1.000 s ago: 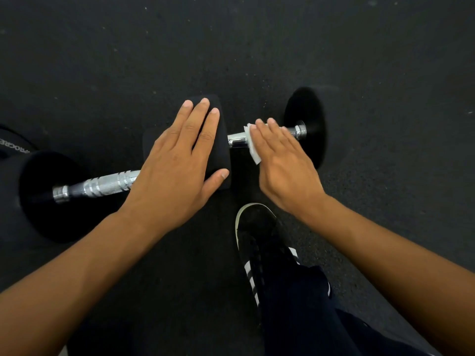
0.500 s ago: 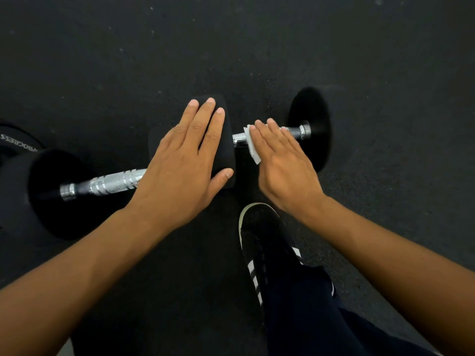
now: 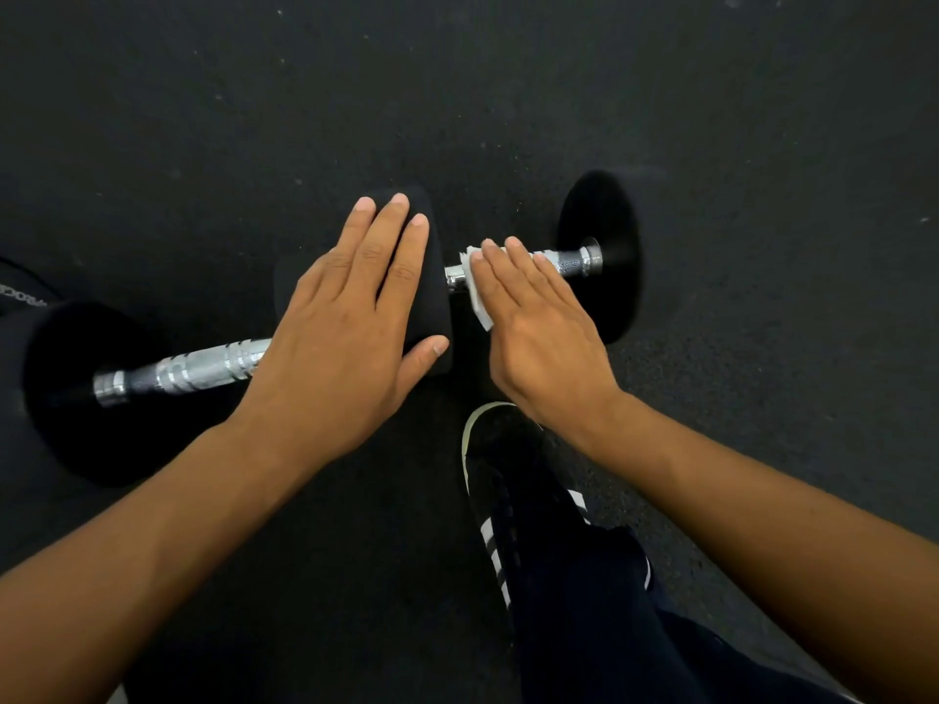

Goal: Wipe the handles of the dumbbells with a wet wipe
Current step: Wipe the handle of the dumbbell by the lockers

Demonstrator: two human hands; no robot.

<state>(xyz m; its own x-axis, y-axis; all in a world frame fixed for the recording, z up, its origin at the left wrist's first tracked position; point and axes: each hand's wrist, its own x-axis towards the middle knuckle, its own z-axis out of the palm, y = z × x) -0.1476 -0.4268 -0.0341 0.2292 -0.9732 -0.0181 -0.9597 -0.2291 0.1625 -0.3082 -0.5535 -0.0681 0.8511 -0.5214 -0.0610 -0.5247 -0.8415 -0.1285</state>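
Two black dumbbells lie end to end on the dark floor. My left hand [image 3: 345, 337] rests flat, fingers straight, on the middle black weight head [image 3: 434, 256]. The left dumbbell's chrome handle [image 3: 203, 370] shows bare between that hand and the far-left head [image 3: 66, 424]. My right hand [image 3: 538, 337] lies flat with straight fingers and presses a white wet wipe [image 3: 477, 302] onto the right dumbbell's chrome handle [image 3: 569, 261]. The wipe sticks out to the left of my fingers, close to the middle head. The right head [image 3: 609, 297] stands just beyond.
My black shoe with white stripes [image 3: 508, 464] and a dark trouser leg sit just below my right hand. Part of another black weight with white lettering [image 3: 20, 292] shows at the left edge. Dark speckled rubber floor [image 3: 457, 94] spreads all around.
My right hand has slid the wipe a little to the left along the handle, towards the middle head, baring more chrome on the right. My left hand has stayed on the head.
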